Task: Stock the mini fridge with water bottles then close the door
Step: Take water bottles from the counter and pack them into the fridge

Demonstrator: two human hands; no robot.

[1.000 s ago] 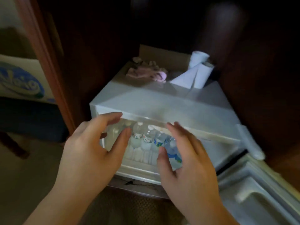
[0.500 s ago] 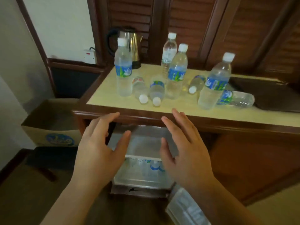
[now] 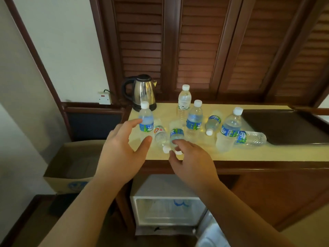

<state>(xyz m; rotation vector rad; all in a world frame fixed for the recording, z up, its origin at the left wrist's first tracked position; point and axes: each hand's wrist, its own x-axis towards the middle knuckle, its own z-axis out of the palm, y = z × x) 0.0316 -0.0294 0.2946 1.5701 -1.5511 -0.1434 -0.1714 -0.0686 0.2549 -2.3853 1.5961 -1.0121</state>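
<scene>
Several clear water bottles with blue labels stand or lie on the yellow countertop [image 3: 249, 154]. My left hand [image 3: 121, 154] is spread open just short of an upright bottle [image 3: 146, 120] at the left. My right hand [image 3: 192, 161] hovers open over the caps of two lying bottles, one red-labelled [image 3: 160, 135], one blue-labelled [image 3: 176, 133]. Neither hand holds anything. Below the counter the white mini fridge [image 3: 169, 211] stands open, with blurred bottles inside and its door [image 3: 211, 234] swung to the lower right.
A steel kettle [image 3: 142, 91] stands at the counter's back left by a wall socket [image 3: 104, 99]. A dark tray [image 3: 284, 125] fills the counter's right end. An open cardboard box [image 3: 71, 166] sits left of the cabinet. Louvred wooden doors rise behind.
My view has lifted from the fridge interior to the countertop. Both hands have risen from the fridge opening to the bottles on the counter, still open.
</scene>
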